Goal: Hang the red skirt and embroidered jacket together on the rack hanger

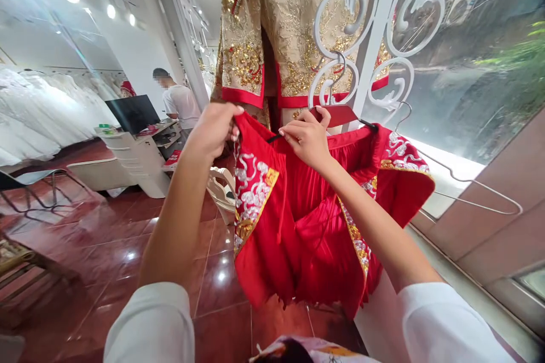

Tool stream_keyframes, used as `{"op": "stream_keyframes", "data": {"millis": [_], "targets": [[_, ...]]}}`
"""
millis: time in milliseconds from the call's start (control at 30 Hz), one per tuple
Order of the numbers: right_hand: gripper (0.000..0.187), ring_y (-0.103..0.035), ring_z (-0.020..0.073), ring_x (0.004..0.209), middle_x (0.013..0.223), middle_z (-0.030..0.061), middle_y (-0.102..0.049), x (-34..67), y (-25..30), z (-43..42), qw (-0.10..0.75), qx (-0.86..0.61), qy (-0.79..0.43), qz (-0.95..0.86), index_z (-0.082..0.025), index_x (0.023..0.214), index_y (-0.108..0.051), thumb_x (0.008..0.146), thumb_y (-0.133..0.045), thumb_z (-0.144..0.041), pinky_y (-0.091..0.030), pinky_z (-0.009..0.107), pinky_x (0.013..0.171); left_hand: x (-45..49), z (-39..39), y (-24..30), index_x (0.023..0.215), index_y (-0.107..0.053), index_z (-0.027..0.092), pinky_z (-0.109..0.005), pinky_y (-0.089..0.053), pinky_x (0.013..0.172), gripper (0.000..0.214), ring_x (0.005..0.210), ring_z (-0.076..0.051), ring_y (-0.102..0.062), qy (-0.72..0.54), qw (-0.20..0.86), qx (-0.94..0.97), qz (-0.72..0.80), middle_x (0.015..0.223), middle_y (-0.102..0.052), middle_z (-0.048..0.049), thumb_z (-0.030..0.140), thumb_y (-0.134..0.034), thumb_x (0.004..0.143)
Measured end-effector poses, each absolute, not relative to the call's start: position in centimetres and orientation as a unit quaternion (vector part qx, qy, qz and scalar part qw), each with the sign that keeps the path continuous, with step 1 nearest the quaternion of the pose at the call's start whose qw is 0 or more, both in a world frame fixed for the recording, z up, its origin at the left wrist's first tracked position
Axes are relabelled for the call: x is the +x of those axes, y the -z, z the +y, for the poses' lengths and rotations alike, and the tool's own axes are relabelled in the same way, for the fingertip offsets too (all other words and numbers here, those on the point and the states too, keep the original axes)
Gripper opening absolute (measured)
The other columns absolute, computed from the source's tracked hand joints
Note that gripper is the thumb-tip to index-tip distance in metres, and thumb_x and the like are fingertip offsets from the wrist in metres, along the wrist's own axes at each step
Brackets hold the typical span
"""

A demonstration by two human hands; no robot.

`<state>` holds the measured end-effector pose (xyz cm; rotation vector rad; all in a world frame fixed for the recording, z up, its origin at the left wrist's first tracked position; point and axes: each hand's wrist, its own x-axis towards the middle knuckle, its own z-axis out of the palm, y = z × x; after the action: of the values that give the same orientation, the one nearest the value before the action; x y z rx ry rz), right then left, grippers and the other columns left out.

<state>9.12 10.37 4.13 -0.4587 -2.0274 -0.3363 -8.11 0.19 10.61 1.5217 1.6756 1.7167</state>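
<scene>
Two white sleeves point(153, 323) fill the bottom edge, with a strip of patterned cloth point(306, 350) between them. Both bare forearms reach up to one red skirt point(298, 215), which hangs in mid-air in front of the person, above the red tiled floor point(106, 238). Silver and gold embroidery runs down its folds.

The left hand point(217, 130) has its fingers pressed together, pinching the skirt's top left corner. The right hand point(307, 139) pinches the waistband near the middle, fingertips closed on the cloth beside the black bar of one red hanger point(343, 115). A second, bare wire hanger point(472, 184) hangs to the right, apart from the skirt.

Just behind stands a white scrolled rack point(377, 28), and one gold embroidered jacket point(272, 28) hangs above the skirt. A white chair point(221, 190) sits lower left of it.

Farther off, one person in a white shirt point(182, 103) stands at a white table point(136, 153) carrying one dark monitor point(133, 113). White dresses point(38, 108) line the far left wall.
</scene>
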Motion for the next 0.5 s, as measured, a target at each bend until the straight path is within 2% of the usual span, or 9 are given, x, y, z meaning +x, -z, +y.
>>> {"op": "stream_keyframes", "data": {"millis": [67, 133, 267, 300, 433, 500], "targets": [[0.03, -0.05, 0.0186, 0.088, 0.084, -0.0011, -0.068, 9.3, -4.0, 10.4, 0.502, -0.182, 0.13, -0.835, -0.028, 0.091, -0.07, 0.093, -0.04, -0.026, -0.011, 0.049, 0.104, -6.1, 0.4, -12.1, 0.056, -0.039, 0.017, -0.017, -0.023, 0.04, 0.024, 0.035, -0.003, -0.031, -0.654, 0.152, 0.529, 0.518, 0.041, -0.033, 0.0077, 0.017, -0.044, 0.08], [0.03, -0.051, 0.0177, 0.089, 0.084, -0.0014, -0.068, 9.6, -3.8, 10.5, 0.505, -0.173, 0.125, -0.836, -0.029, 0.095, -0.069, 0.093, -0.04, -0.026, -0.012, 0.048, 0.105, -3.9, -0.1, -12.6, 0.055, -0.042, 0.016, -0.017, -0.023, 0.038, 0.025, 0.034, -0.003, -0.034, -0.628, 0.165, 0.585, 0.486, 0.039, -0.035, 0.0074, 0.019, -0.046, 0.079], [0.027, -0.052, 0.0177, 0.096, 0.092, -0.0006, -0.069, 9.9, -3.4, 10.9, 0.513, -0.156, 0.12, -0.836, -0.026, 0.104, -0.067, 0.092, -0.043, -0.025, -0.012, 0.048, 0.109, -1.8, -2.0, -10.5, 0.054, -0.053, 0.015, -0.022, -0.039, 0.043, 0.033, 0.041, -0.01, -0.05, -0.35, 0.21, 0.741, 0.533, 0.045, -0.053, -0.0002, 0.033, -0.049, 0.082], [0.028, -0.053, 0.0179, 0.098, 0.093, -0.0004, -0.069, 10.0, -3.3, 10.9, 0.517, -0.155, 0.116, -0.834, -0.026, 0.107, -0.066, 0.092, -0.043, -0.024, -0.012, 0.048, 0.109, -2.0, -2.1, -9.6, 0.058, -0.056, 0.015, -0.024, -0.043, 0.049, 0.035, 0.046, -0.012, -0.054, -0.334, 0.171, 0.743, 0.554, 0.05, -0.058, -0.0021, 0.037, -0.047, 0.083], [0.036, -0.056, 0.0154, 0.1, 0.099, 0.0006, -0.069, 11.2, -3.5, 10.5, 0.525, -0.117, 0.078, -0.84, -0.022, 0.117, -0.061, 0.087, -0.043, -0.013, -0.017, 0.044, 0.112, -4.6, -0.7, -6.0, 0.088, -0.062, 0.017, -0.032, -0.048, 0.076, 0.03, 0.078, -0.019, -0.063, -0.43, -0.13, 0.633, 0.631, 0.084, -0.068, -0.0066, 0.042, -0.045, 0.085], [0.038, -0.057, 0.0147, 0.1, 0.106, 0.0035, -0.067, 13.0, -4.0, 10.2, 0.558, -0.1, 0.063, -0.822, -0.019, 0.12, -0.059, 0.086, -0.044, -0.012, -0.028, 0.039, 0.108, -5.6, 0.5, -4.6, 0.108, -0.059, 0.017, -0.034, -0.045, 0.088, 0.037, 0.096, -0.021, -0.061, -0.413, -0.13, 0.653, 0.621, 0.105, -0.066, -0.0092, 0.042, -0.046, 0.085]]}}
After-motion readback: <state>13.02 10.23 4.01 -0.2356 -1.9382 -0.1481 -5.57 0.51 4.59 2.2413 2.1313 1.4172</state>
